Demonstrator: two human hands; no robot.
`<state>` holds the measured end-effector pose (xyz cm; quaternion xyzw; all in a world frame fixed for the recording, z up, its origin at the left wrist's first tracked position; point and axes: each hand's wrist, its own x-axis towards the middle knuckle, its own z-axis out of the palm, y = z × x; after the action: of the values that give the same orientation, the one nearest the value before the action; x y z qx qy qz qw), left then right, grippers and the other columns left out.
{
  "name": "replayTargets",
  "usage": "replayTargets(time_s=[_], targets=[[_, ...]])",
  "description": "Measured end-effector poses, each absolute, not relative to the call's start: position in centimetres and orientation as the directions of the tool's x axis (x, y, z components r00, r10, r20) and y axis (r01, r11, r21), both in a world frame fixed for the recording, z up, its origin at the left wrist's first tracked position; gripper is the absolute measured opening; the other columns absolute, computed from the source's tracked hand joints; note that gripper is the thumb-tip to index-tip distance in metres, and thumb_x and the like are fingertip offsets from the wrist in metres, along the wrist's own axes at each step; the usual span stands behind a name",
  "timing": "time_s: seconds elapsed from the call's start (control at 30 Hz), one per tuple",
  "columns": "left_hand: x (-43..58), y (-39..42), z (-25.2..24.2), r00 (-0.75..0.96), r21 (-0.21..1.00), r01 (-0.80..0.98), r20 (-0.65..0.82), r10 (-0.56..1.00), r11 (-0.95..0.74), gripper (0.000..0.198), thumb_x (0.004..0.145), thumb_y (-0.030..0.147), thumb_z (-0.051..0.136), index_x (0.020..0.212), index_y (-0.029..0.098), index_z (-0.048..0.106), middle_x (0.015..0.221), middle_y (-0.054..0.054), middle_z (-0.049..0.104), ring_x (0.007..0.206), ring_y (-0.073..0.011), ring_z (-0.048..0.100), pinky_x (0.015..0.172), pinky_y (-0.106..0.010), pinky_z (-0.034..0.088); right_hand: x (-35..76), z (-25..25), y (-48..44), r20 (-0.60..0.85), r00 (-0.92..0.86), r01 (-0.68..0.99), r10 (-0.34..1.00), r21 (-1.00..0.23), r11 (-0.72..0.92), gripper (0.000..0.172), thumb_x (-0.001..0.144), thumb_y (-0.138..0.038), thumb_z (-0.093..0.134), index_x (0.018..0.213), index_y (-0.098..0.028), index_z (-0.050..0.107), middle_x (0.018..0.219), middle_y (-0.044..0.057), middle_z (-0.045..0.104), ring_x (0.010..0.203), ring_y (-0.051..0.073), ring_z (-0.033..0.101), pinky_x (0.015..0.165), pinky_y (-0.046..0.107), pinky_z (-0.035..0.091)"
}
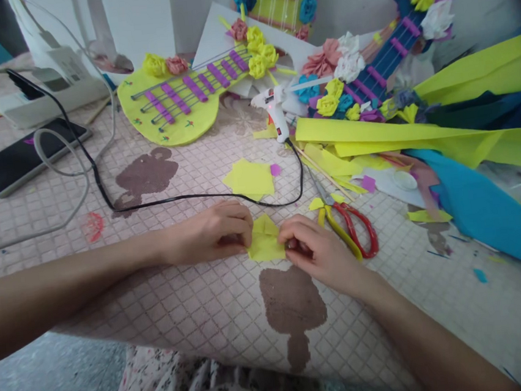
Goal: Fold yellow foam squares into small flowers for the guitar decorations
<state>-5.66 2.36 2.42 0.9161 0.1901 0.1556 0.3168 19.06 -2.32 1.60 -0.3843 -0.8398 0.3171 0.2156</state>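
Note:
A small piece of yellow crepe paper (265,247) lies close to the tabletop between my hands, its upper part folded to a point. My left hand (220,231) pinches its left edge, fingers curled. On the opposite edge, the fingertips of my right hand (314,245) are closed on the same paper. Just beyond lie several more yellow paper pieces (252,178) in a loose stack. Scissors with red and yellow handles (358,226) rest right of my right hand, blades pointing away.
A white glue gun (276,111) stands farther back, its black cord (182,198) looping across the table. Behind are a yellow paper guitar (178,105) and a blue one (372,71) with paper flowers. Crepe strips (486,198) cover the right; a phone (21,157) and power strip (52,92) lie left.

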Motion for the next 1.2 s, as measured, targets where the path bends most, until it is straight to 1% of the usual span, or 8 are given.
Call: replayTargets(time_s=[0.1, 0.2, 0.37, 0.53, 0.8, 1.0, 1.2], targets=[[-5.6, 2.4, 2.5, 0.870, 0.668, 0.259, 0.152, 0.469, -0.698, 0.010, 0.087, 0.017, 0.054, 0.081, 0.015, 0.062, 0.085, -0.007, 0.061, 0.083, -0.0160, 0.054, 0.080, -0.028, 0.043, 19.0, 1.8, -2.3, 0.128, -0.618, 0.504, 0.776, -0.693, 0.515, 0.012, 0.086, -0.009, 0.052, 0.086, -0.021, 0.055, 0.093, 0.004, 0.055, 0.086, 0.016, 0.055, 0.072, 0.028, 0.045], [-5.4, 2.1, 2.2, 0.836, 0.688, 0.281, 0.167, 0.523, -0.669, 0.010, 0.086, 0.016, 0.054, 0.082, 0.014, 0.062, 0.085, -0.006, 0.060, 0.080, -0.0148, 0.054, 0.076, -0.026, 0.044, 18.7, 1.7, -2.5, 0.138, -0.584, 0.518, 0.800, -0.695, 0.498, 0.010, 0.087, -0.011, 0.054, 0.086, -0.020, 0.056, 0.092, 0.004, 0.056, 0.086, 0.016, 0.056, 0.074, 0.029, 0.045], [-4.7, 1.4, 1.3, 0.753, 0.692, 0.337, 0.208, 0.624, -0.638, 0.007, 0.083, 0.014, 0.056, 0.078, 0.013, 0.061, 0.082, -0.005, 0.058, 0.078, -0.0138, 0.054, 0.072, -0.025, 0.044, 17.9, 1.2, -2.8, 0.125, -0.511, 0.577, 0.851, -0.683, 0.447, 0.009, 0.084, -0.010, 0.056, 0.082, -0.019, 0.056, 0.089, 0.003, 0.054, 0.077, 0.013, 0.054, 0.067, 0.026, 0.043], [-4.1, 0.6, 1.3, 0.695, 0.670, 0.424, 0.191, 0.694, -0.609, 0.006, 0.081, 0.012, 0.057, 0.078, 0.013, 0.062, 0.084, -0.004, 0.056, 0.078, -0.0134, 0.054, 0.070, -0.024, 0.044, 17.4, 1.1, -2.9, 0.119, -0.466, 0.619, 0.877, -0.664, 0.419, 0.010, 0.083, -0.010, 0.055, 0.079, -0.019, 0.054, 0.087, 0.002, 0.052, 0.070, 0.012, 0.051, 0.062, 0.026, 0.042], [-3.6, 0.5, 1.3, 0.664, 0.669, 0.443, 0.202, 0.720, -0.597, 0.007, 0.077, 0.008, 0.058, 0.075, 0.013, 0.061, 0.080, -0.004, 0.057, 0.076, -0.0134, 0.054, 0.069, -0.024, 0.043, 17.0, 1.0, -3.0, 0.127, -0.451, 0.646, 0.884, -0.637, 0.421, 0.011, 0.081, -0.009, 0.055, 0.078, -0.019, 0.052, 0.086, 0.002, 0.051, 0.069, 0.012, 0.051, 0.061, 0.025, 0.041], [-3.4, 0.4, 1.1, 0.651, 0.660, 0.449, 0.220, 0.727, -0.602, 0.007, 0.076, 0.007, 0.058, 0.073, 0.014, 0.061, 0.079, -0.003, 0.056, 0.075, -0.0131, 0.053, 0.069, -0.025, 0.042, 16.8, 1.0, -3.1, 0.152, -0.429, 0.658, 0.890, -0.623, 0.424, 0.011, 0.080, -0.008, 0.055, 0.077, -0.019, 0.052, 0.084, 0.002, 0.052, 0.072, 0.013, 0.052, 0.062, 0.026, 0.041], [-3.3, 0.3, 1.2, 0.637, 0.651, 0.458, 0.234, 0.734, -0.605, 0.008, 0.075, 0.007, 0.058, 0.071, 0.014, 0.059, 0.077, -0.003, 0.056, 0.075, -0.0134, 0.053, 0.070, -0.025, 0.041, 16.5, 0.8, -3.4, 0.155, -0.399, 0.686, 0.904, -0.604, 0.407, 0.010, 0.080, -0.009, 0.054, 0.077, -0.019, 0.051, 0.085, 0.002, 0.052, 0.070, 0.013, 0.051, 0.061, 0.027, 0.041]])
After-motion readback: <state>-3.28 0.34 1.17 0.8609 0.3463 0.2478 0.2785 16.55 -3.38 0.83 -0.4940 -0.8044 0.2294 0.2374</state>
